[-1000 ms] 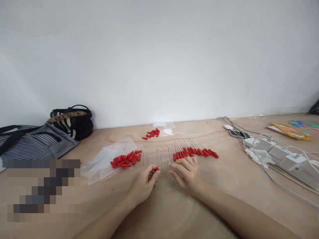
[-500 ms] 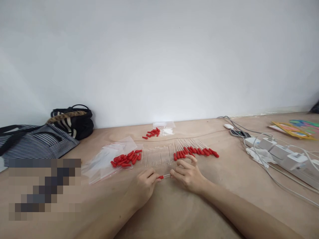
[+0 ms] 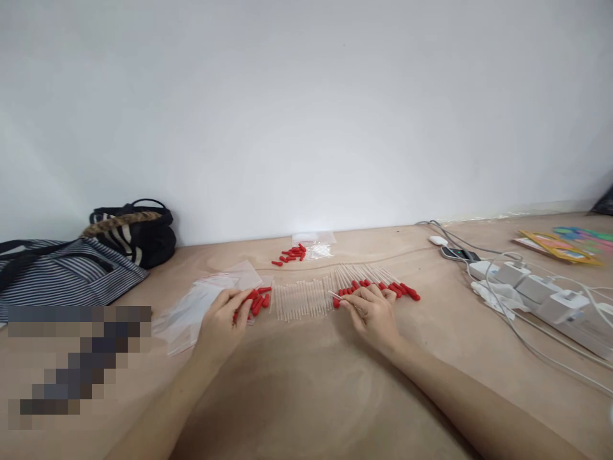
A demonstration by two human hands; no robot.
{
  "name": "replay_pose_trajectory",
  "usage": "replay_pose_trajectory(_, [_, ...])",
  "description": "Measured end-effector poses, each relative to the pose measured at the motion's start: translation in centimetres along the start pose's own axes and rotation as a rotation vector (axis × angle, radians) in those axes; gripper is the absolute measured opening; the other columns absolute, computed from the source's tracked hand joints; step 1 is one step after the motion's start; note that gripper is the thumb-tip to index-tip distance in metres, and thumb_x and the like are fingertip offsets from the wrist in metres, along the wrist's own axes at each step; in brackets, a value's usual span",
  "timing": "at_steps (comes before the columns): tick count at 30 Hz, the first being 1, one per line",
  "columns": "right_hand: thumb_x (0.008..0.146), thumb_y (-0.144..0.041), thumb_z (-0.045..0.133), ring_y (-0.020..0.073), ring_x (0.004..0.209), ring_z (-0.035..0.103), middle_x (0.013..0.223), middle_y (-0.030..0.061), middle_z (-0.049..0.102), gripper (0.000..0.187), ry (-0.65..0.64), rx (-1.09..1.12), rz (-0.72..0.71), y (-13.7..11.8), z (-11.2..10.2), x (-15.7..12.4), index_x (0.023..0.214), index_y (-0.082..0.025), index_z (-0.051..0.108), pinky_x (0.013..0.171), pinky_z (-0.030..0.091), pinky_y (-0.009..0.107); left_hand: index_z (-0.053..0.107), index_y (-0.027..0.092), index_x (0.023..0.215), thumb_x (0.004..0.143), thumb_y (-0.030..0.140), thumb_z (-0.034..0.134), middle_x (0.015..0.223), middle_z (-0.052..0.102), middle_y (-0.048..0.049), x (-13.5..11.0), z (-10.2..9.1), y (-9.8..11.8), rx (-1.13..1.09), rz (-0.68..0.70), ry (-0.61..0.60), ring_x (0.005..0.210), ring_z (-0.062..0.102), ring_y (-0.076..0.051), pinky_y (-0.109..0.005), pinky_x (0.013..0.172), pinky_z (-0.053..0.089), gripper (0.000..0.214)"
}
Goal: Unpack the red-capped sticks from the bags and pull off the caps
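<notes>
My left hand lies over a pile of small red caps, its fingers curled onto them beside a clear plastic bag. A row of bare clear tubes lies between my hands. My right hand pinches a thin clear tube at the near end of a row of red-capped tubes. Whether that tube carries a cap is hidden by my fingers.
A second small heap of red caps lies near the wall with another clear bag. Striped bags sit at the left. Power strips with adapters and cables, a phone and coloured sheets are at the right.
My left hand moved left from the table's middle to the red cap pile. My right hand carried the tube up to the row of capped tubes.
</notes>
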State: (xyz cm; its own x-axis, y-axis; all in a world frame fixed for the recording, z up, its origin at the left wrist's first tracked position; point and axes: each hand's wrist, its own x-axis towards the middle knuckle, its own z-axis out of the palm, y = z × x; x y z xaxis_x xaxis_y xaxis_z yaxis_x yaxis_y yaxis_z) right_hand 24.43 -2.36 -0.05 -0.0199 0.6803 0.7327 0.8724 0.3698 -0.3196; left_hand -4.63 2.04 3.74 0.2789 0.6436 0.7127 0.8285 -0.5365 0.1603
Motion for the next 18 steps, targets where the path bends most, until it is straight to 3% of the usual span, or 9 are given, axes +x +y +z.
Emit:
replay_pose_trajectory(3, [0.085,-0.028,0.046,0.0133,0.069,0.048,0.065,-0.001,0.064,0.025,-0.058,-0.048,0.118,-0.6,1.2,0.2,0.073,-0.024,0.067,0.068,0.019,0.032,0.061,0.016,0.095,0.079,0.03,0.04,0.085,0.063,-0.0072,0.1,-0.1,-2.0,0.085,-0.119,0.023,0.074,0.061,-0.018,-0.028,0.068,0.048,0.029])
replay_pose_trajectory(7, [0.083,-0.026,0.046,0.017,0.076,0.051,0.073,0.0007,0.067,0.021,-0.16,-0.116,0.234,-1.1,2.4,1.2,0.079,-0.024,0.066,0.068,0.019,0.032,0.058,0.015,0.095,0.076,0.033,0.044,0.083,0.065,-0.0063,0.0,0.1,-3.8,0.095,-0.282,-0.048,0.066,0.06,-0.018,-0.026,0.059,0.046,0.03])
replay_pose_trajectory(11, [0.079,-0.024,0.046,0.0213,0.083,0.053,0.073,0.0048,0.067,0.024,-0.277,-0.199,0.332,-2.2,3.6,3.0,0.095,-0.021,0.064,0.072,0.02,0.034,0.06,0.017,0.087,0.077,0.038,0.045,0.079,0.067,-0.007,0.0,0.8,-4.0,0.203,-0.2,-0.071,0.074,0.06,-0.022,-0.03,0.065,0.044,0.028])
replay_pose_trajectory(18, [0.074,-0.021,0.047,0.0246,0.085,0.056,0.079,0.0108,0.066,0.027,-0.443,-0.32,0.383,-4.0,5.1,5.2,0.098,-0.017,0.06,0.074,0.021,0.037,0.063,0.019,0.079,0.079,0.035,0.047,0.075,0.069,-0.0062,0.0,1.5,-3.1,0.411,-0.081,-0.04,0.075,0.059,-0.026,-0.034,0.065,0.035,0.023])
